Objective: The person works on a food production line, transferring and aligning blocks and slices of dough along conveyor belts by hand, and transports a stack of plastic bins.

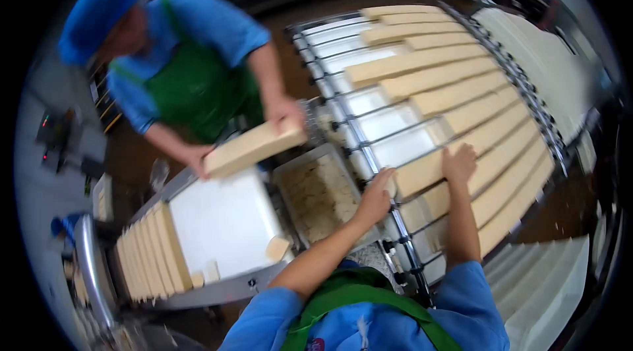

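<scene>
Long pale blocks (435, 65) lie in rows between thin metal bars on the rack at the right. My left hand (376, 199) is at the rack's near metal rail, its fingertips at the end of one block (420, 173). On top of that same block rests my right hand (459, 163), fingers spread. The left hand's fingers are close together and point to the block's end; whether they grip it is unclear.
Across from me a co-worker holds a pale block (254, 148) in both hands above a white board (221, 219). More blocks (148, 252) stand side by side at the lower left. A bin (316, 196) of pale scraps sits between board and rack.
</scene>
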`<state>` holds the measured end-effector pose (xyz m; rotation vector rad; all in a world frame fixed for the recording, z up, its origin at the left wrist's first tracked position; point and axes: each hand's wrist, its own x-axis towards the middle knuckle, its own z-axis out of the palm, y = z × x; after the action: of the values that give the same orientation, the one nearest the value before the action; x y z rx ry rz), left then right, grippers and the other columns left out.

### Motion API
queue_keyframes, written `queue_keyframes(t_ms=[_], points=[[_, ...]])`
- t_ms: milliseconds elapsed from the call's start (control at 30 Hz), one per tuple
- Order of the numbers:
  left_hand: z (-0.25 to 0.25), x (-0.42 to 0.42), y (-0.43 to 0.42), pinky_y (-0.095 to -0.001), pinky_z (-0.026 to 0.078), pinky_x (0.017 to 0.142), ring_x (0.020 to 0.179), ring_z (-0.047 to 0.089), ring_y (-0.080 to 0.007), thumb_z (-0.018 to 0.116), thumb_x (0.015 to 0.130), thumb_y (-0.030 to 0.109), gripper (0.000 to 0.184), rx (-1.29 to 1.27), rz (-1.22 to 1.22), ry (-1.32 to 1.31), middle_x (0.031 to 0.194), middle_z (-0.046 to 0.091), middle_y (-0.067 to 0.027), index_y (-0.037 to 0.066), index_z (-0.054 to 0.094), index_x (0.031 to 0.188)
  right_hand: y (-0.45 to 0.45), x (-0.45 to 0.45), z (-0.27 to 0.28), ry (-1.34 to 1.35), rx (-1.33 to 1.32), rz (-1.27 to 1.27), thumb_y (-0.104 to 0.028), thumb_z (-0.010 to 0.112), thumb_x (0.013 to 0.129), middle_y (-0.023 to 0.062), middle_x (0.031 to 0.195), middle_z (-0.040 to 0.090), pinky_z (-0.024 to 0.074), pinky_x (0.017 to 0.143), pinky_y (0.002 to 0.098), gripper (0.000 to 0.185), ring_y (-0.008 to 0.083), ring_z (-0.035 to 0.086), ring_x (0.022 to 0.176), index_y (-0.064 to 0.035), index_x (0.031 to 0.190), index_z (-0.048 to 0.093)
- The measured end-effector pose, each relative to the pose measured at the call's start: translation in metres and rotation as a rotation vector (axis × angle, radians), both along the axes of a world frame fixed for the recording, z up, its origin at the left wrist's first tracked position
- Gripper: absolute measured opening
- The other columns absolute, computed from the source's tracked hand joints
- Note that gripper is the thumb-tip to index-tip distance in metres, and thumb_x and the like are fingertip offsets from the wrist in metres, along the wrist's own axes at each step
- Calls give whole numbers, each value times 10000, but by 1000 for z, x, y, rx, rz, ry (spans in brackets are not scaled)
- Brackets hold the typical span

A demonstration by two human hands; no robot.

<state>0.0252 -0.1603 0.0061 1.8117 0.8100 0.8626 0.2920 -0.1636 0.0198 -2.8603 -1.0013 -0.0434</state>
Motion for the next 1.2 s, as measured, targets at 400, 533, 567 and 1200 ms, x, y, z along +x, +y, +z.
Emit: queue_keyframes(t_ms=[400, 533, 567, 1200], points=[[4, -159, -34, -393, 314, 1024, 1159, 386, -379, 606, 796, 16, 543, 33, 765, 48, 1269, 350, -221, 67, 420, 1303, 14, -19, -44, -167, 119, 133, -561, 431, 899, 148, 1503, 224, 216, 1044, 591, 695, 376, 203, 1369, -163, 1443, 262], [-24, -239, -52, -377, 369, 981, 1127, 415, -335, 639, 803, 54, 544, 47, 990, 108, 1238, 378, -202, 50, 416, 1299, 24, -88, -40, -142, 133, 348, -547, 453, 895, 131, 1509, 227, 205, 1046, 597, 688, 377, 189, 1378, -193, 1451, 256], [-31, -262, -57, -395, 343, 1002, 1151, 398, -360, 637, 798, 48, 540, 42, 1065, 101, 1237, 391, -217, 36, 415, 1290, 29, -103, -39, -168, 120, 435, -515, 486, 890, 158, 1473, 293, 255, 1034, 576, 702, 398, 252, 1347, -139, 1442, 270], [-91, -607, -165, -482, 298, 1034, 1186, 354, -454, 770, 659, 173, 880, -481, 1629, 619, 1357, 343, -233, -14, 264, 1354, 56, -525, -60, 171, -89, 1359, -348, 635, 780, 239, 1454, 262, 183, 1057, 545, 807, 419, 199, 1353, -10, 1415, 270]])
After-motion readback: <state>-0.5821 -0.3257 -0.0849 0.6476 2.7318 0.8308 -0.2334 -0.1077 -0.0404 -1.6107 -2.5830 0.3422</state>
